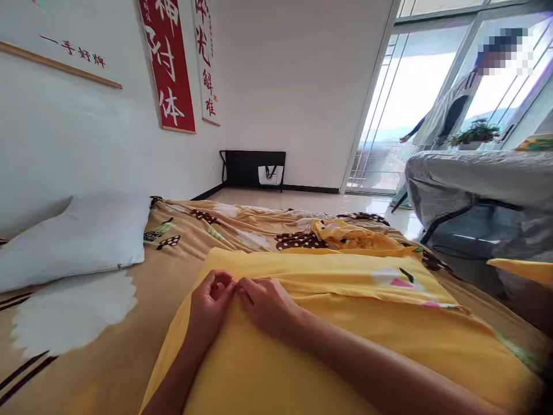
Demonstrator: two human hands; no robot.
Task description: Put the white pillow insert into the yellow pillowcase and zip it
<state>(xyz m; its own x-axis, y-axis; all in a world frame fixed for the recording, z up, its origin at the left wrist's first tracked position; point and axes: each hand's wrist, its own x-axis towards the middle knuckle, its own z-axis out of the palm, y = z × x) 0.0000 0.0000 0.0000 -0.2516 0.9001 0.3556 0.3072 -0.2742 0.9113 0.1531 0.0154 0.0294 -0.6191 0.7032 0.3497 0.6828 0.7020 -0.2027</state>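
A yellow pillowcase [345, 346] lies spread in front of me, with a folded edge running across its upper part and a printed white and pink patch at the right. My left hand [211, 302] is at its upper left, thumb and fingertips pinched on the cloth near that edge. Right beside it, my right hand [268, 302] has its fingers bent down onto the same fold, the fingertips of both hands nearly meeting. The exact bit of fabric between the fingers is mostly hidden.
A patterned brown blanket [173, 294] covers the bed. At the left rests a white pillow [86, 236]; beyond the pillowcase lies a crumpled yellow cloth [358, 233]. A plastic-covered table [475, 173] stands at the right, with a person [449, 115] behind it near the glass door.
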